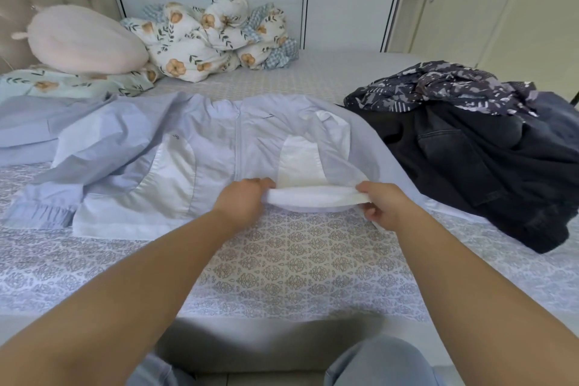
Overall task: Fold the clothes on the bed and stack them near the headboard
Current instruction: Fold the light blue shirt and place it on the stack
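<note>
Patterned bedding [300, 263] carries a pale blue jacket [200, 147] spread flat at centre, dark clothes [470, 150] heaped at right. Left hand [244, 200] and right hand [380, 205] both grip the jacket's white hem [316, 196], lifted at the near edge.

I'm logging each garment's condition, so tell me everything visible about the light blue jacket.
The light blue jacket lies front-up and spread out on the patterned bedsheet, zip closed, made of thin crinkly fabric with white side panels and a gathered cuff. The left hand and right hand grip its lifted hem. Its right edge overlaps the dark clothes pile.
</note>
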